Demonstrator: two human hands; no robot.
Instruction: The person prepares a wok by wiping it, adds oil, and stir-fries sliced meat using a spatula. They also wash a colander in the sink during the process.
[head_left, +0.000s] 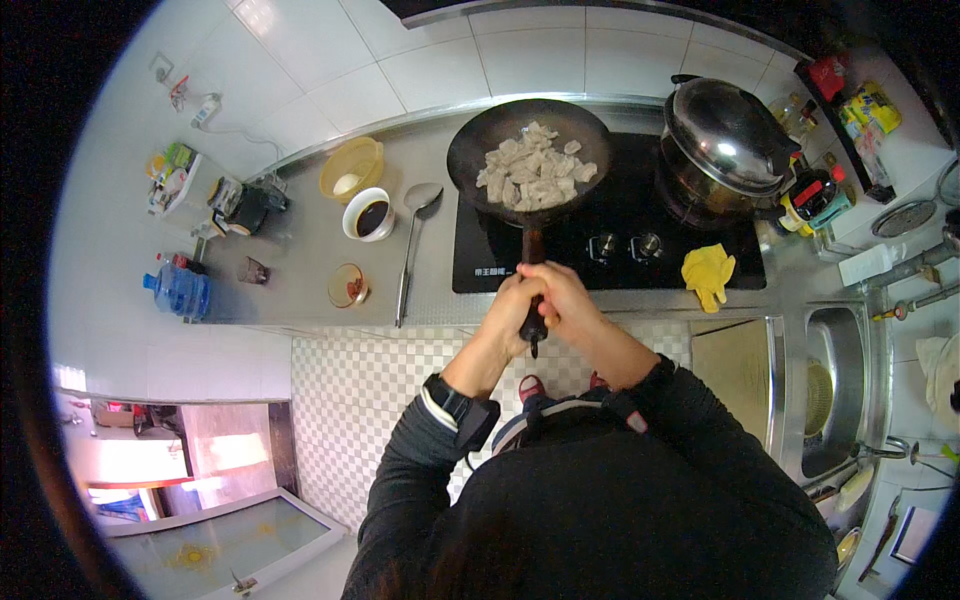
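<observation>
Both my hands grip the dark handle (533, 244) of a wok (469, 161) over the left part of a black glass stove (577, 266). My left hand (512, 304) wraps the handle from the left, and my right hand (564, 294) closes on it from the right, touching the left one. Pale cooked meat pieces (536, 172) lie in the wok. Left of it a metal spatula (409, 251) rests on the steel counter. Beside that stand a white bowl of dark liquid (372, 217), a yellow basket (330, 176) with a white item inside, and a glass bowl (341, 285) with a little reddish food.
A lidded steel pot (720, 142) stands on the stove's right part. A yellow cloth (707, 276) lies at its front right edge. Bottles (814, 199) stand farther right, near the sink (829, 390). A small cup (253, 271) and a blue water jug (180, 292) are at left.
</observation>
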